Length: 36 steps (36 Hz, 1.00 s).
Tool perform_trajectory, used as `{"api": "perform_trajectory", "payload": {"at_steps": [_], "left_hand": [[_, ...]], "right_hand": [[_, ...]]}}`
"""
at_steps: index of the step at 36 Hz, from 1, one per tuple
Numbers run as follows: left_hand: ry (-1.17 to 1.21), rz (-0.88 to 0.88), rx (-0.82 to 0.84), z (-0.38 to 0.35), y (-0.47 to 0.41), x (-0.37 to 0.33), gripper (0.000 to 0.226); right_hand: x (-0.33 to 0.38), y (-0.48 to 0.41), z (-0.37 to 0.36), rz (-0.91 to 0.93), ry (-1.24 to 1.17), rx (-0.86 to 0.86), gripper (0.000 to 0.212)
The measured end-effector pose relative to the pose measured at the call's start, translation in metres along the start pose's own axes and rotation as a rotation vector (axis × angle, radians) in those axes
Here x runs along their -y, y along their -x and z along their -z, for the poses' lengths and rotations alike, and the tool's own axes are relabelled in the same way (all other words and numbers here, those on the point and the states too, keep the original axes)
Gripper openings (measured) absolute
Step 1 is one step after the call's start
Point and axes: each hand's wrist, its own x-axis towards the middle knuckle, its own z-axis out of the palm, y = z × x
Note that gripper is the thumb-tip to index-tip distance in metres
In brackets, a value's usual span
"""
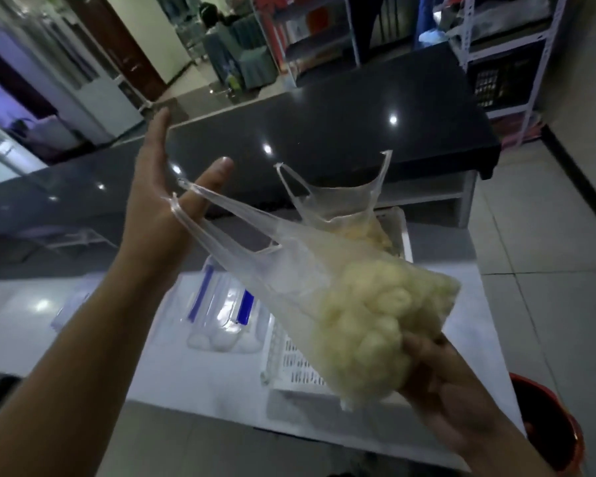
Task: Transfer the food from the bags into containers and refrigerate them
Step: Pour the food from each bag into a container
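- While your right hand (461,390) grips the bag (289,270) bottom, hold its handles taut across your flat, open left hand (155,194).
- Tip the food (375,315) slowly toward the lower-centre containers (221,311).

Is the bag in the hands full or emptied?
Not emptied: pale yellow food bunches inside the clear bag, gripped there by the right hand.

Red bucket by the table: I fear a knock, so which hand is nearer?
Right. The right hand, gripping the bottom of the bag, is just left of the red bucket; the left hand is raised far away, carrying the handles.
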Motion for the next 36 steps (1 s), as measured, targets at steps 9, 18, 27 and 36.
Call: {"api": "perform_trajectory", "payload": {"at_steps": [9,18,27,36], "left_hand": [[-0.183,0.142,-0.038,0.027,0.010,0.060,0.086],[-0.308,0.165,-0.013,0.041,-0.008,0.160,0.091],[-0.139,0.342,0.103,0.054,-0.039,0.271,0.081],[0.137,0.562,0.292,0.055,-0.038,0.358,0.078]], "right_hand": [[-0.011,-0.022,-0.016,-0.029,0.229,-0.171,0.053],[-0.039,-0.071,-0.044,-0.072,0.389,-0.422,0.054],[-0.088,-0.128,-0.088,0.066,0.571,-0.626,0.029],[-0.115,-0.164,-0.123,0.143,0.717,-0.729,0.020]]}}
